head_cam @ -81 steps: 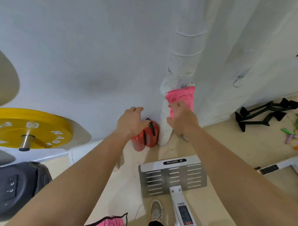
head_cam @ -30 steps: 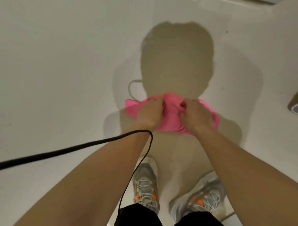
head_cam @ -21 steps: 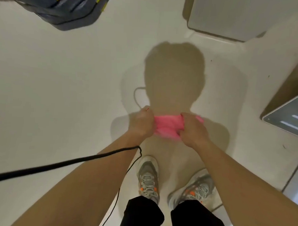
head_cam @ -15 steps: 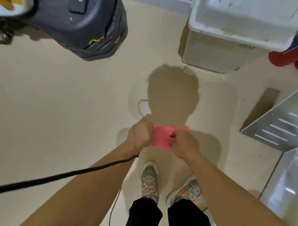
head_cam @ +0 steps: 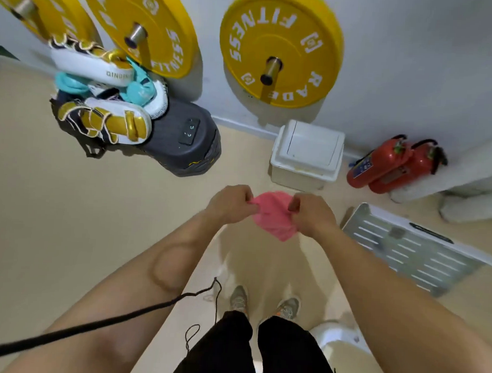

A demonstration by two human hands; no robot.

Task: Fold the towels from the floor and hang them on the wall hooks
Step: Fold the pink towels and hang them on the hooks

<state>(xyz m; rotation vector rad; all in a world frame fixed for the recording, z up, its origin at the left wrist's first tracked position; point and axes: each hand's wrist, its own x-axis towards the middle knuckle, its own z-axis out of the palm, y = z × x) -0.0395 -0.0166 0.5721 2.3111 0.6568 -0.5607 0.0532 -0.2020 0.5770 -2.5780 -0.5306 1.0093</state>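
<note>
- At frame centre: pink towel held up off the floor, bunched small, stretched between both hands; lower part hangs to a point below the knuckles.
- Left hand clenched on towel's left edge, fingers curled under, thumb pressed on cloth.
- Right hand clenched on towel's right edge, same pinch-type grasp; both forearms bare, running in from lower frame.
- Lower centre: black trousers and two grey shoes w/ orange marks, standing on beige floor directly under towel.
- Lower left: black cable crossing left forearm, thin end dangling near the shoes.
- Upper frame: three yellow weight plates on wall pegs, white lettering; leftmost cut off by frame edge.
- Upper left: white/gold pads and teal items piled on a dark grey unit.
- Right of centre, at wall base: white lidded bin; just beside it, two red extinguishers leaning at the wall.
- Right edge: slotted metal platform on floor, near right wrist in the view.
- No wall hooks visible; towel not hung.
</note>
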